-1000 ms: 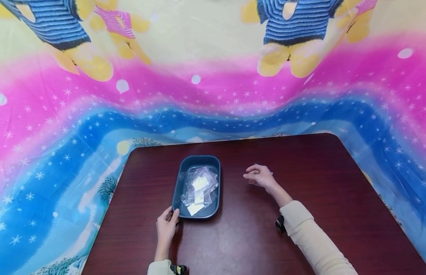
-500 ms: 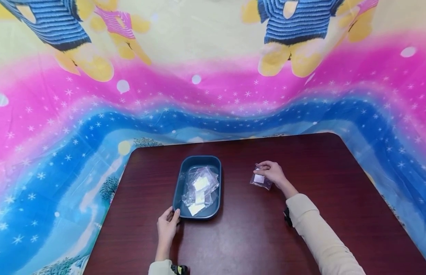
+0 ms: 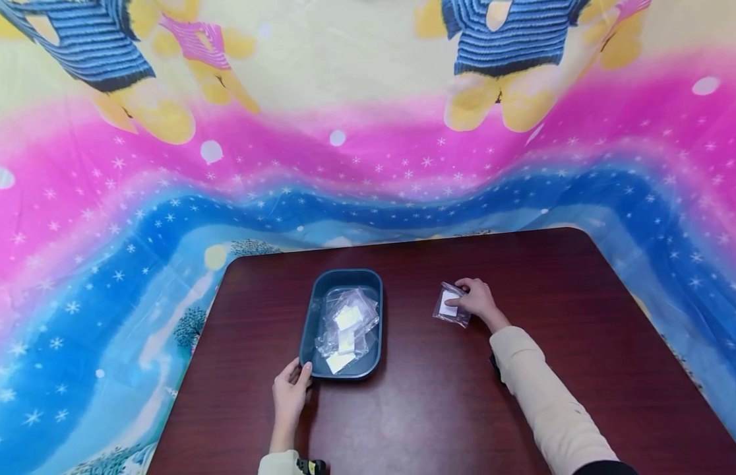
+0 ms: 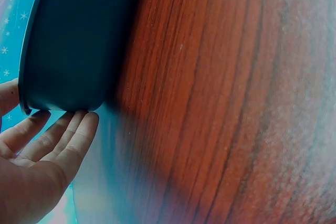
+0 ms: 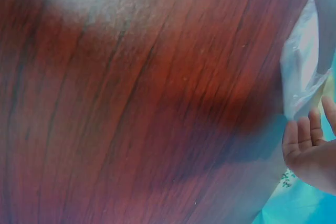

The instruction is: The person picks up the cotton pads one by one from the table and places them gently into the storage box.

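My left hand (image 3: 289, 396) grips the near left corner of a dark blue-grey plastic tray (image 3: 305, 330), thumb over the rim. In the left wrist view its fingers (image 4: 79, 137) lie against the tray's outer wall (image 4: 79, 40). To the right of the tray, my right hand (image 3: 479, 300) pinches a small clear plastic bag (image 3: 454, 315) with a white label, thumb on its face. In the right wrist view the bag (image 5: 302, 59) stands tilted beyond the fingertips (image 5: 304, 124). Several similar clear bags (image 3: 350, 316) with white labels lie heaped inside the tray.
Both hands work over a dark red-brown wooden table (image 3: 415, 409) with rounded far corners. A cartoon-printed cloth (image 3: 356, 171) hangs behind and around it. Dark wrist straps (image 3: 311, 466) show at the sleeves.
My right hand has shifted slightly right, and the bag, mostly hidden by the hand at first, now shows with its label facing up. The left hand keeps its grip on the tray.
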Available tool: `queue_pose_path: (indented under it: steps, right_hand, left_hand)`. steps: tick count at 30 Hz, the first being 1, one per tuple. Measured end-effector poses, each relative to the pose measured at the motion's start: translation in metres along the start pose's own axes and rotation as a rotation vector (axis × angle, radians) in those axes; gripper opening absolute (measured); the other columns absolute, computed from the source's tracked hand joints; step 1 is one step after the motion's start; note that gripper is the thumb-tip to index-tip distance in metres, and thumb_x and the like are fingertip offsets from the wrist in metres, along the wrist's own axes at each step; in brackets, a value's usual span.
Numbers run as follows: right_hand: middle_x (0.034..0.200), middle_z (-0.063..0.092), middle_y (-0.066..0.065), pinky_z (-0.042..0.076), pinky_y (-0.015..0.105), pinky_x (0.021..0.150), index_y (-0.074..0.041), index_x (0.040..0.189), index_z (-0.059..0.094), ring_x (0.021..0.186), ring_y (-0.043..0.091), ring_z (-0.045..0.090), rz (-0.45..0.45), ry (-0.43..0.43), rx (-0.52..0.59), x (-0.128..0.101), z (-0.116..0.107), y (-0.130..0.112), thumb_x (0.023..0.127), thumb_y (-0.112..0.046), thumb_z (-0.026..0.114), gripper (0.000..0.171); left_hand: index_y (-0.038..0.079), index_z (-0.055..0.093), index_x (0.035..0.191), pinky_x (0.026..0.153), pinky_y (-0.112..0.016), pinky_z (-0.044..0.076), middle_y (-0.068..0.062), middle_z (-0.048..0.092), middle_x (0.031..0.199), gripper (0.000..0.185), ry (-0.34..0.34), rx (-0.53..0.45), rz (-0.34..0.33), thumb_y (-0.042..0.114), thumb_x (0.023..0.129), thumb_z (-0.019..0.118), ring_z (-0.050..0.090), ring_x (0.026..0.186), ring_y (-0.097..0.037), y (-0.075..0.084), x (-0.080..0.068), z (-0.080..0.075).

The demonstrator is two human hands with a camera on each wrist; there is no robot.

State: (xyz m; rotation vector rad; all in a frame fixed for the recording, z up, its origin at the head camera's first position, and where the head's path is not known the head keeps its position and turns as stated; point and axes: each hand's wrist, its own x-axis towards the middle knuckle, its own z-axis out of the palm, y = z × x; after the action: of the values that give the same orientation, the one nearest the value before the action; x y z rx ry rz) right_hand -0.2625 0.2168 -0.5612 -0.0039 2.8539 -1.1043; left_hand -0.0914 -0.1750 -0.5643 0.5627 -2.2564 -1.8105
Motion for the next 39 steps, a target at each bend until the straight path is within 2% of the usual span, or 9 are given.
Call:
queue_pose_path:
  steps: [4, 7, 13, 17, 23, 30, 35, 39]
  right_hand:
    - [0.114, 0.048, 0.026, 0.04, 0.048, 0.082, 0.003, 0.124, 0.051, 0.1, 0.038, 0.037, 0.032, -0.02, -0.051, 0.002, 0.001, 0.002, 0.07, -0.032, 0.077, 0.069]
    - [0.117, 0.046, 0.027, 0.038, 0.049, 0.081, 0.001, 0.127, 0.048, 0.099, 0.038, 0.035, 0.052, -0.04, -0.082, 0.003, 0.001, 0.004, 0.069, -0.034, 0.077, 0.073]
    - [0.117, 0.044, 0.029, 0.037, 0.051, 0.078, 0.003, 0.124, 0.049, 0.099, 0.04, 0.035, 0.054, -0.06, -0.132, 0.001, 0.0, 0.0, 0.069, -0.032, 0.077, 0.07]
    - [0.112, 0.047, 0.028, 0.036, 0.05, 0.076, 0.004, 0.119, 0.05, 0.097, 0.039, 0.035, 0.073, -0.074, -0.148, -0.001, 0.001, -0.002, 0.071, -0.03, 0.076, 0.065]
    - [0.098, 0.051, 0.022, 0.036, 0.048, 0.076, 0.005, 0.106, 0.053, 0.093, 0.036, 0.038, 0.124, -0.068, -0.117, -0.001, 0.003, -0.004, 0.069, -0.029, 0.077, 0.056]
    - [0.096, 0.051, 0.02, 0.036, 0.05, 0.077, 0.003, 0.099, 0.05, 0.095, 0.037, 0.039, 0.15, -0.033, -0.09, -0.001, 0.005, -0.004, 0.067, -0.028, 0.078, 0.053]
    - [0.094, 0.055, 0.018, 0.035, 0.051, 0.078, -0.001, 0.097, 0.046, 0.095, 0.039, 0.046, 0.145, 0.032, -0.048, 0.001, 0.01, 0.0, 0.066, -0.022, 0.078, 0.05]
    - [0.097, 0.057, 0.022, 0.039, 0.05, 0.081, 0.002, 0.1, 0.05, 0.092, 0.038, 0.05, 0.13, 0.094, 0.025, 0.001, 0.01, 0.001, 0.065, -0.012, 0.075, 0.046]
  left_hand:
    - [-0.015, 0.052, 0.118, 0.073, -0.036, 0.055, -0.033, 0.056, 0.11, 0.039, 0.009, 0.009, 0.003, 0.01, 0.089, 0.059, 0.059, 0.095, -0.03, 0.001, 0.0, 0.0]
    - [-0.014, 0.052, 0.118, 0.073, -0.035, 0.055, -0.032, 0.056, 0.11, 0.039, 0.007, 0.015, 0.006, 0.01, 0.089, 0.059, 0.059, 0.096, -0.032, 0.0, 0.002, 0.0]
    - [-0.013, 0.052, 0.119, 0.073, -0.032, 0.055, -0.031, 0.057, 0.11, 0.038, 0.004, 0.015, 0.001, 0.009, 0.089, 0.059, 0.057, 0.099, -0.034, -0.002, 0.004, 0.001]
    - [-0.013, 0.053, 0.118, 0.072, -0.032, 0.055, -0.031, 0.057, 0.11, 0.038, 0.009, 0.013, -0.002, 0.009, 0.089, 0.059, 0.058, 0.098, -0.033, -0.004, 0.004, 0.001]
    - [-0.012, 0.053, 0.118, 0.07, -0.029, 0.055, -0.031, 0.058, 0.109, 0.038, 0.012, 0.012, -0.005, 0.01, 0.088, 0.06, 0.059, 0.096, -0.03, -0.006, 0.005, 0.001]
    - [-0.013, 0.053, 0.118, 0.07, -0.03, 0.056, -0.032, 0.058, 0.107, 0.037, 0.013, 0.007, 0.004, 0.009, 0.088, 0.059, 0.059, 0.096, -0.031, -0.005, 0.006, 0.0]
    - [-0.012, 0.052, 0.119, 0.071, -0.029, 0.055, -0.031, 0.058, 0.109, 0.038, 0.004, -0.001, -0.006, 0.009, 0.089, 0.059, 0.058, 0.098, -0.031, -0.004, 0.005, 0.0]
    - [-0.013, 0.052, 0.119, 0.071, -0.028, 0.055, -0.031, 0.057, 0.109, 0.038, 0.003, -0.003, -0.007, 0.009, 0.089, 0.059, 0.058, 0.097, -0.031, -0.004, 0.005, 0.0]
